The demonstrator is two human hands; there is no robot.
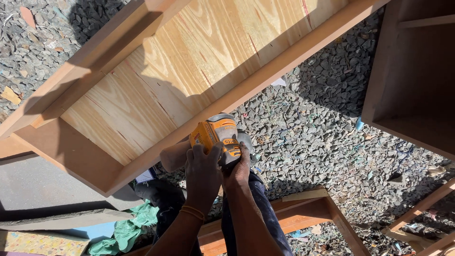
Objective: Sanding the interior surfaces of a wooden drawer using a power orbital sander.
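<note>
Both hands are wrapped around a yellow and grey power sander (pixel 219 135) just below the middle of the head view. The left hand (pixel 203 173) grips the tool's body from the 7 o'clock side, fingers curled up over the yellow housing and a thin orange band at the wrist. The right hand (pixel 238 169) closes on the tool from the 5 o'clock side, its fingers tight against the grey and orange rear part. So the sander sits at 12 o'clock of both hands, poking out above the knuckles, and its upper end presses against the lower edge rail of a large wooden cabinet frame (pixel 246 87). That frame runs on a slant from 8 o'clock to 1 o'clock across the view, with a pale plywood back panel (pixel 189 61) set inside it, half in shade, half in bright sun. Below the forearms show dark trousers and a narrower wooden frame (pixel 308 213) lying on the ground at 5 o'clock. The ground is grey gravel (pixel 322 123) strewn with small scraps. A second, darker wooden cabinet (pixel 412 76) stands at 2 o'clock, well apart from the hands. Crumpled green cloth (pixel 128 230) lies at 7 o'clock, beside a grey board.
</note>
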